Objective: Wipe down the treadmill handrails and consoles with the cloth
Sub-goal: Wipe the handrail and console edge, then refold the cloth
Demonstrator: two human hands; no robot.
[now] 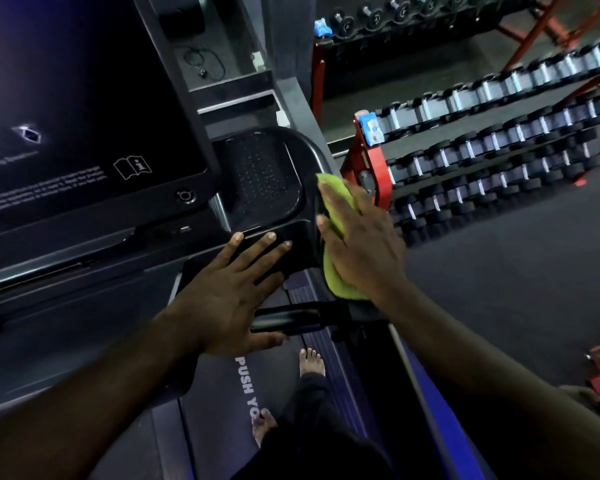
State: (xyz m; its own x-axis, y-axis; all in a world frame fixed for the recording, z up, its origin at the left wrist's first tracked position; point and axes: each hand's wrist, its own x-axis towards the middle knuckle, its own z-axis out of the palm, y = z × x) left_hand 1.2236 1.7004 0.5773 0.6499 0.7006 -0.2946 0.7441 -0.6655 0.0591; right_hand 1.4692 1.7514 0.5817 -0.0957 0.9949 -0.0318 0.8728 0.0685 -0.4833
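Cloth point(335, 275), soft, light and probably prone to bunching, sits pressed under the flat right hand point(361, 244) against the outer edge of the console tray point(257, 174), best pinned by a spread palm, while the left hand point(229, 296) rests flat on the rim.

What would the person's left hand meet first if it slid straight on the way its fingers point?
Probably the dotted tray recess: the left hand lies flat with fingertips on its front lip, pointing into it. Depth is unclear.
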